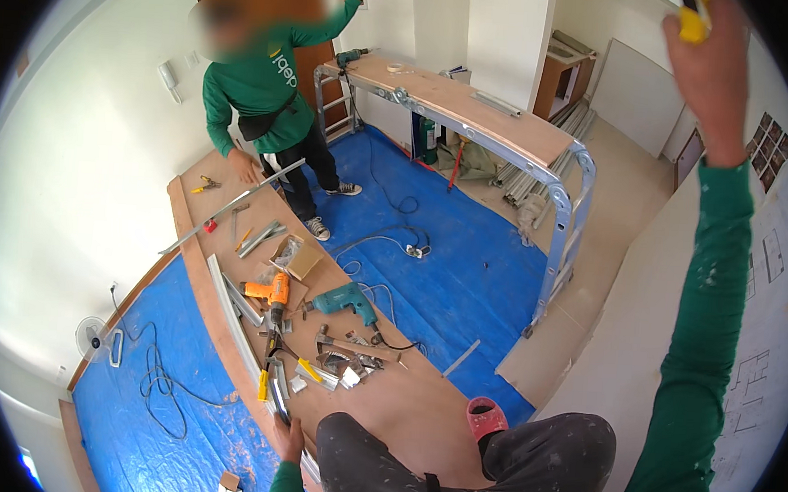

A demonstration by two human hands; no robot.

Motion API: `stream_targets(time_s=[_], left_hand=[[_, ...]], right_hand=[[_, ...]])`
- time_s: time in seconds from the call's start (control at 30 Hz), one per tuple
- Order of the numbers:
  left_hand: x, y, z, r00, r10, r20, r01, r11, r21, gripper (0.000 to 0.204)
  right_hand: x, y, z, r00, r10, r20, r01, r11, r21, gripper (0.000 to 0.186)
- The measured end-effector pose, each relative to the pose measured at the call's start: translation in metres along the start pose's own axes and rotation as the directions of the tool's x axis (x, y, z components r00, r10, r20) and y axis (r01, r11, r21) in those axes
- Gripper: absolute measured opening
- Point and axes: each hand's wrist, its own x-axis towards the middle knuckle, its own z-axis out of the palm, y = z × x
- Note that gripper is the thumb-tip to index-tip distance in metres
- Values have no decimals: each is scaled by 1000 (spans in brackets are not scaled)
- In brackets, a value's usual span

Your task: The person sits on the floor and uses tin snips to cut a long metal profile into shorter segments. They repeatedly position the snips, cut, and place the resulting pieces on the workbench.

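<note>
My right hand (pixel 713 81) is raised high at the upper right, its fingers closed around a yellow-and-black tool (pixel 694 23) cut off by the picture's edge. Low at the plank's left edge, my left hand (pixel 289 440) grips the end of a short, shiny metal channel (pixel 279 399). Just beyond it lie a yellow-handled tool (pixel 264 385), an orange cordless drill (pixel 269 291), a teal corded drill (pixel 345 303) and a claw hammer (pixel 352 344). Screws and small metal brackets are scattered among them. I sit on the wooden plank (pixel 384 408), knees bent.
A co-worker in a green shirt (pixel 263 94) stands by the plank's far end, one hand near a long metal strip (pixel 234 205). A metal trestle platform (pixel 474 116) stands beyond. Cables (pixel 165 381) trail over the blue floor sheet (pixel 451 277). A white wall panel with drawings (pixel 739 357) rises at right.
</note>
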Motion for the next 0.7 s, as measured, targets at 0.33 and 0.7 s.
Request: stream_targets(time_s=[0.33,0.7], left_hand=[[37,236,106,840,372,396,-410,912,14,54],[-23,204,158,515,-62,855,419,888,-188,35]], right_hand=[[-328,-105,107,121,-102,987,-699,697,158,77],[-547,-185,99,-702,-458,545,-377,889,260,66]])
